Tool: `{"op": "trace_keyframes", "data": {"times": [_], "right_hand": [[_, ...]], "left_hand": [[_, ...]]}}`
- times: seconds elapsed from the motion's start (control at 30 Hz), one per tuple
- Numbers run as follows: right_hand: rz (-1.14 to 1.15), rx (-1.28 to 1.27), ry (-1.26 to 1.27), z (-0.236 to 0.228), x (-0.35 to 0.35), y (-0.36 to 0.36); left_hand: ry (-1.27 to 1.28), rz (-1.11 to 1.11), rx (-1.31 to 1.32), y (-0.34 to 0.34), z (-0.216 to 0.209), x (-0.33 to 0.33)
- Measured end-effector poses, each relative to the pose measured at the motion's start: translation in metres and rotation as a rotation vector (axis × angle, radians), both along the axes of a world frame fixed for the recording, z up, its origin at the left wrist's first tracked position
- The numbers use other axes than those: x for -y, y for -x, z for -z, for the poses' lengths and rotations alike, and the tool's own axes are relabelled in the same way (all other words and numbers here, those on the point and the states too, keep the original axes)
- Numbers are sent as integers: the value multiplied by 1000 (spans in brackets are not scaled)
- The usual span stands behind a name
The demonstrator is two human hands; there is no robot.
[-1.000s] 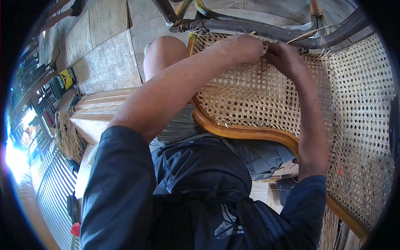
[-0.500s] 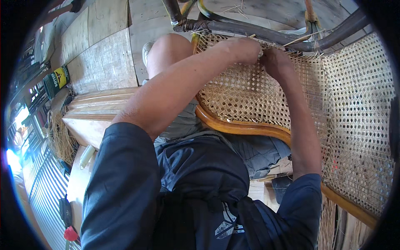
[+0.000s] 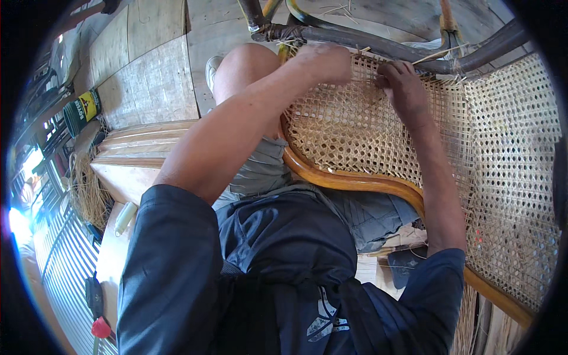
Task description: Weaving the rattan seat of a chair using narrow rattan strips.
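Observation:
A woven cane panel with open holes is set in a curved, varnished orange-brown wooden frame, lying across my lap. My left hand is closed in a fist above the panel's far left part; what it grips, if anything, is hidden. Farther right, my right hand has its fingers bent and pressed together at the panel's far edge. Whatever sits between those fingertips is too small to make out. Loose cane ends stick up along that edge, beside a dark pole of the frame.
A second cane panel rises at the right, joined to the first. Wooden boards stand at my left, with a bundle of fibre strands and a green and yellow can beyond. A pale cylinder lies nearer me.
My left hand has moved left, away from my right hand. The right hand has shifted slightly right and turned, showing more of its fingers. Both hands were together at the far edge before.

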State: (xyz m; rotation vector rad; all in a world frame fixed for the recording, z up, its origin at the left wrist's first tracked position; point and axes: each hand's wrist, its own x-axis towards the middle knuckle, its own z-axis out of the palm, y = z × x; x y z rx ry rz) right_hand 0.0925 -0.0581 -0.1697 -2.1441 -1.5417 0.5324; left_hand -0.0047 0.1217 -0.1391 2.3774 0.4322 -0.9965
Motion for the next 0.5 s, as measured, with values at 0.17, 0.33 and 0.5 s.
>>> {"op": "trace_keyframes", "data": {"times": [0.17, 0.33, 0.5], "right_hand": [[74, 323, -162, -18, -2, -2], [36, 92, -54, -9, 19, -20], [75, 52, -103, -7, 22, -23]], "left_hand": [[-98, 63, 105, 37, -33, -19], [-132, -80, 198, 40, -52, -10], [14, -244, 202, 44, -35, 4]]}}
